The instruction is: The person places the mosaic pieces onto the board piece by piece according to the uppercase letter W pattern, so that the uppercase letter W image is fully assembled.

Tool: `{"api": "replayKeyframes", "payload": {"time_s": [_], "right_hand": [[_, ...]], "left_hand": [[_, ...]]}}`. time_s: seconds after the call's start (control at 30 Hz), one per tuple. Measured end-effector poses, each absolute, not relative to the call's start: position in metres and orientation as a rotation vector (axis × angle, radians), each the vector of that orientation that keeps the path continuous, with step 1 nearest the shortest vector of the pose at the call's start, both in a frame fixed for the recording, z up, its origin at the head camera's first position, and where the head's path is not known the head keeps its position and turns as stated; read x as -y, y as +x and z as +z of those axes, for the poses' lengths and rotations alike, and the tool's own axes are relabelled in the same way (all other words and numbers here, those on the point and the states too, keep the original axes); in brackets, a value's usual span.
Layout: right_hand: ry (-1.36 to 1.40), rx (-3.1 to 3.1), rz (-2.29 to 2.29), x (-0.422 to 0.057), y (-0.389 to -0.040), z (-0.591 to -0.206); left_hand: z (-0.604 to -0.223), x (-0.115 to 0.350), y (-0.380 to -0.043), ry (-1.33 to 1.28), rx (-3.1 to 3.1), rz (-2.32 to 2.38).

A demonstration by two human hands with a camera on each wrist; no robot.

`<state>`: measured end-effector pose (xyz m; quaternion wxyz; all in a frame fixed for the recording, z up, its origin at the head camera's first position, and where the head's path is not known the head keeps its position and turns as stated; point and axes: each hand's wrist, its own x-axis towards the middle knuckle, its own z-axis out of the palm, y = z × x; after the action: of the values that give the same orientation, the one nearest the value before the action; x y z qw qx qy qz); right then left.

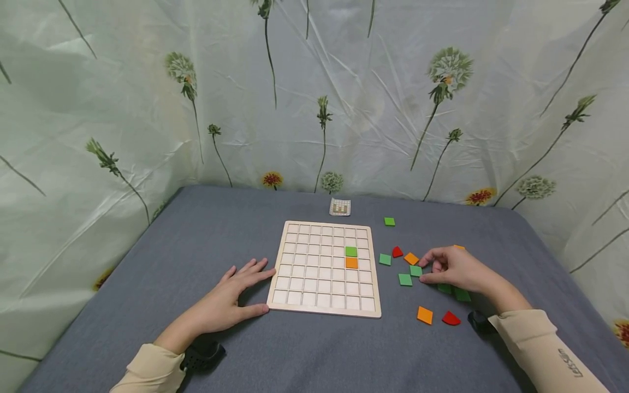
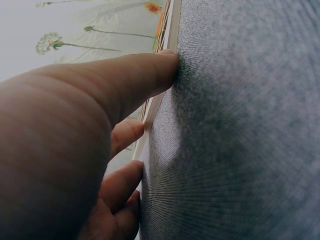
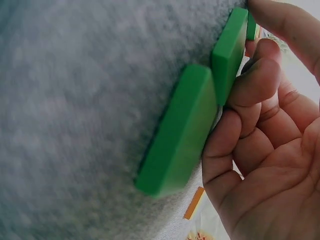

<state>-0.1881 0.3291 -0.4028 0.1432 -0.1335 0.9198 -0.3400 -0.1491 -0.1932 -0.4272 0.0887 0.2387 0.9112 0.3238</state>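
A light wooden grid board (image 1: pixel 309 270) lies on the table, a green tile (image 1: pixel 351 251) and an orange tile (image 1: pixel 351 263) sitting in its cells. My left hand (image 1: pixel 223 300) is spread at the board's left side, thumb (image 2: pixel 155 70) and fingertips touching the edge. To the right, my right hand (image 1: pixel 459 267) has its thumb and index finger at opposite sides of a small green square tile (image 1: pixel 415 271), pinching it close over the table. Its other fingers (image 3: pixel 250 95) are curled. Two green tiles (image 3: pixel 180 135) lie beneath this hand.
Around the right hand lie a green tile (image 1: pixel 405 280), another green tile (image 1: pixel 385 259), orange squares (image 1: pixel 425 315) and red quarter-round pieces (image 1: pixel 451 318). Farther back are a lighter green tile (image 1: pixel 389 221) and a small patterned card (image 1: pixel 340 207). A flowered curtain (image 1: pixel 295 109) hangs behind the table.
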Motion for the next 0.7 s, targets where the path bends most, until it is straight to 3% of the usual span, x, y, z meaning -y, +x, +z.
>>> {"api": "replayKeyframes", "payload": {"time_s": [0.7], "right_hand": [[-0.380, -2.727, -0.952, -0.3290, -0.1882, -0.3960]], "left_hand": [[-0.4297, 0.1946, -0.1499, 0.740, -2.712, 0.973]]}}
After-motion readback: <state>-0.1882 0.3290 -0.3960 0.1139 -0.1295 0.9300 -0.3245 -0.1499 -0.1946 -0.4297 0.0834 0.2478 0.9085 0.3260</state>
